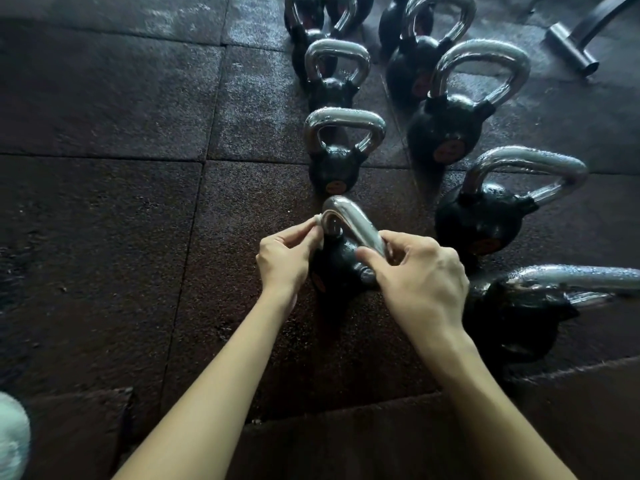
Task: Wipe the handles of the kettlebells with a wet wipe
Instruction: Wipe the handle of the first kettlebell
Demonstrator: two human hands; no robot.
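Blurred pale greenish object (12, 434) in the bottom-left corner, cannot tell what it is. Two bare forearms reach forward over dark speckled rubber floor tiles (121, 202). Left hand (282, 261): fingers curled, thumb and fingertips pinching a white wet wipe (318, 223) against the left bend of the curved chrome handle (353, 220). Right hand (420, 275): fingers clamped round the right end of that handle, thumb lying along it. The handle belongs to a small black round kettlebell (337, 268). It sits on the floor between the hands, handle running diagonally, nearest in the left row. Just to its right is a row of larger black chrome-handled kettlebells (481, 223), their handles speckled with droplets. Straight beyond it, more small black kettlebells (334, 168) line up away from the camera. Far top right, a grey metal tube bar (571, 50) lies on the floor.
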